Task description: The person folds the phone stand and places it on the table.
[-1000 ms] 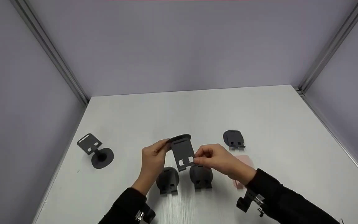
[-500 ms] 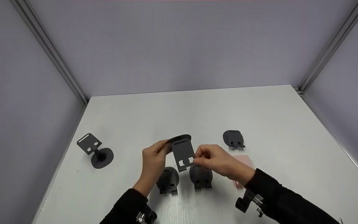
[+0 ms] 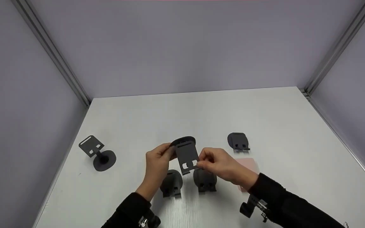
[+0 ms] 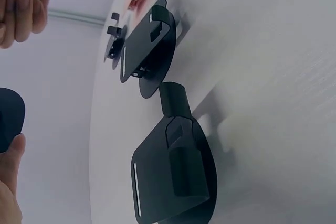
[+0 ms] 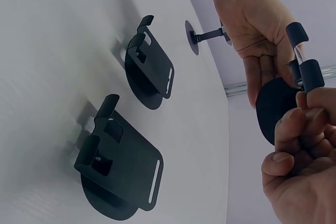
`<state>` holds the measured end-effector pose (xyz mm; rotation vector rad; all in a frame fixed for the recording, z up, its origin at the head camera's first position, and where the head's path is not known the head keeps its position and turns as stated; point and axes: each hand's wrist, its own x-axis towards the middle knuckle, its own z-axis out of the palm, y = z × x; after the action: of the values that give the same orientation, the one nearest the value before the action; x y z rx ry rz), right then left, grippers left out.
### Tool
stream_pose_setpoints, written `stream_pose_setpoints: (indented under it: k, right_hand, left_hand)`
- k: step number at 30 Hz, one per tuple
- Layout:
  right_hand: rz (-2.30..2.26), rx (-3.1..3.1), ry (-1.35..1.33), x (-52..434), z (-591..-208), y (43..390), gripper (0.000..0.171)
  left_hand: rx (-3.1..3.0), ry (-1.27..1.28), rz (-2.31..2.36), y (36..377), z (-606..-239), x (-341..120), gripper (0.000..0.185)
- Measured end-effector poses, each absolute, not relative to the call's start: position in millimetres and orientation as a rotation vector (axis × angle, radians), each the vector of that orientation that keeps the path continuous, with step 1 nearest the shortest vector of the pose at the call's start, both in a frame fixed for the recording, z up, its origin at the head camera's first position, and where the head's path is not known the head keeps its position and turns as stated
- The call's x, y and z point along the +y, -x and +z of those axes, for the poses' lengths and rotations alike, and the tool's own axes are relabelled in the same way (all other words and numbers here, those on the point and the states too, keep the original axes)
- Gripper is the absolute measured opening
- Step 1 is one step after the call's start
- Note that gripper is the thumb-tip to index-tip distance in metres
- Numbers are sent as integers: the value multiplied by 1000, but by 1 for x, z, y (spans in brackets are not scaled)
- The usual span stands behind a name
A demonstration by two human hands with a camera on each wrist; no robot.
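A dark grey phone stand [image 3: 187,155] is held up above the middle of the table between both hands. My left hand [image 3: 157,164] grips its round base [image 5: 273,109] from the left side. With thumb and fingertips my right hand [image 3: 222,164] pinches the lower right edge of the slotted plate, near its hooked lip. Below them, two folded phone stands lie on the table, one at the left [image 3: 171,183] and one at the right [image 3: 205,181]; both show close up in the left wrist view.
An unfolded phone stand [image 3: 104,161] stands at the far left. Behind my right hand lies a folded stand [image 3: 238,141]. A pink flat item [image 3: 248,163] is partly covered by my right forearm. Walls [image 3: 195,47] enclose the white table [image 3: 131,117] at the back and sides.
Both hands stay nearly in place with the same stand held. The base tips very slightly, and my right forearm shifts a little to the left.
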<state>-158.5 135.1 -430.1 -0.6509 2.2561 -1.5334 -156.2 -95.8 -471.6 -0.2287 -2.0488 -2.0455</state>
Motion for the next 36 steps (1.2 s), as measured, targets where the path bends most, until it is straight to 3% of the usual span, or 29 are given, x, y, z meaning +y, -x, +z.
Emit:
stream_pose_setpoints:
  k: [36]
  right_hand:
    - [-1449, 2586, 909, 135, -450, 163, 17]
  left_hand:
    - [-2001, 50, -2445, 150, -466, -88, 19]
